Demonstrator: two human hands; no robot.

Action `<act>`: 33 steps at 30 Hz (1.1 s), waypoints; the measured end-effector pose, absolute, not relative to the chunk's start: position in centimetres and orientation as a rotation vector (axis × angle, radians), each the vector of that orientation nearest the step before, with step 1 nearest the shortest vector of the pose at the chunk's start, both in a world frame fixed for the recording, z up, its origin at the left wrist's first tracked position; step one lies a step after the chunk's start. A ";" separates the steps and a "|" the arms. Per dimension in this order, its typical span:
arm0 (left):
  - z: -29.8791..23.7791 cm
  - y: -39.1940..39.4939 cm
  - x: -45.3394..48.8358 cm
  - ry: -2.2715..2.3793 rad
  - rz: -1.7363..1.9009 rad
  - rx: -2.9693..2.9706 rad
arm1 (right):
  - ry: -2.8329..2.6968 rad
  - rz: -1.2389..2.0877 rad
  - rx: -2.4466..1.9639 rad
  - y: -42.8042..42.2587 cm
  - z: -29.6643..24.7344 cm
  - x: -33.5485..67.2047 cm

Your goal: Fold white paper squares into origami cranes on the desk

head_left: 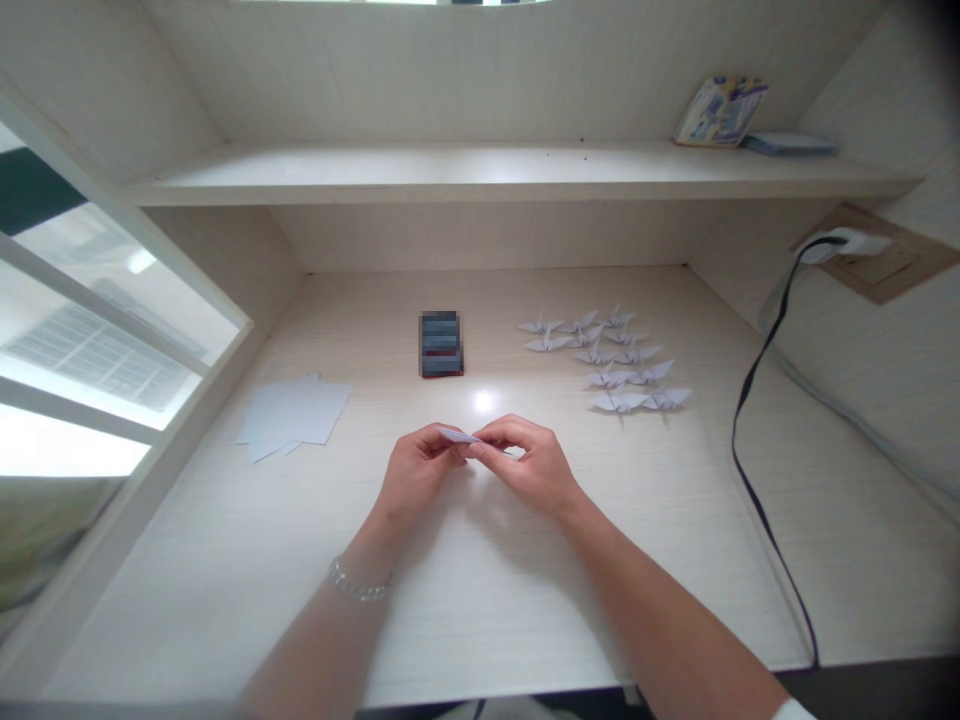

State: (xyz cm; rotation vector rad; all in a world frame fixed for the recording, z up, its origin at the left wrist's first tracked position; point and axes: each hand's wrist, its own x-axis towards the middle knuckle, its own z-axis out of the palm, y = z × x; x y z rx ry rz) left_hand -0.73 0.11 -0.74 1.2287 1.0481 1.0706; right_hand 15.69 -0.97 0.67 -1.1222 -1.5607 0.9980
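A small folded piece of white paper (458,436) is pinched between my two hands, a little above the desk. My left hand (418,467) grips its left side, thumb and fingers closed. From the other side my right hand (531,462) holds it too, fingers curled and thumb pressed on the paper. Much of the folded shape is hidden behind the fingers. To the right and farther back, several white paper cranes (619,400) stand in loose rows. Loose white paper sheets (296,412) lie overlapping on the left of the desk.
Behind my hands lies a dark rectangular object (441,345), blurred out. A black cable (739,430) runs from a white plug (844,244) down the right side of the desk (480,600). A shelf (450,170) above bears a printed box (721,110). A window is on the left.
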 end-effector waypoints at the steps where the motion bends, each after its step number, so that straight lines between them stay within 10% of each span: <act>1: -0.7 0.1 -0.8 1.060 1.064 1.218 | -1.549 1.043 -1.127 -0.9 0.7 15.8; 12: -0.5 0.0 -1.2 0.944 1.020 1.051 | -1.069 1.740 -0.915 -0.4 0.1 16.0; 33: -0.7 0.2 -1.3 0.940 1.003 0.959 | -1.021 1.805 -0.875 -0.5 -0.3 15.8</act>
